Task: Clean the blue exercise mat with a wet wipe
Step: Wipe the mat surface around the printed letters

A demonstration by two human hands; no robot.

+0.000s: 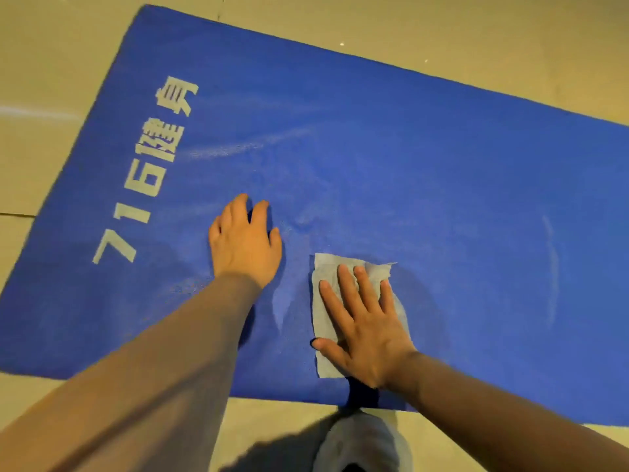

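A big flat blue exercise mat (408, 172) made of soft foam is spread out on a shiny pale tiled floor (442, 35). The mat is seen to fill most of the view, and its near edge is laid just in front of the person's knee. Pale letters and numbers (146, 175) are printed along the left end of the mat. A thin pale grey wet wipe (326, 321), shaped like a rectangle, is laid flat on the mat close to the near edge. The wipe is pressed down by the right hand (364, 332), which is laid on top of it with the palm down. The fingers of this hand are held straight and a little apart, and nothing is gripped by them. The far edge and the left edge of the wipe can be seen sticking out from under the hand. The left hand (245, 243) is set on the bare mat just to the left of the wipe, and the wipe is not touched by it. Its palm is turned down and its fingertips are bent onto the mat, and nothing is held in it. Both arms are covered by tight brown sleeves (153, 369) down to the wrists. Pale streaks (245, 148) are seen on the mat beyond the left hand, and one thin curved streak is seen far to the right. Small wrinkles are seen in the mat between the two hands. A knee in grey cloth (360, 444) is seen at the bottom, resting on the floor.
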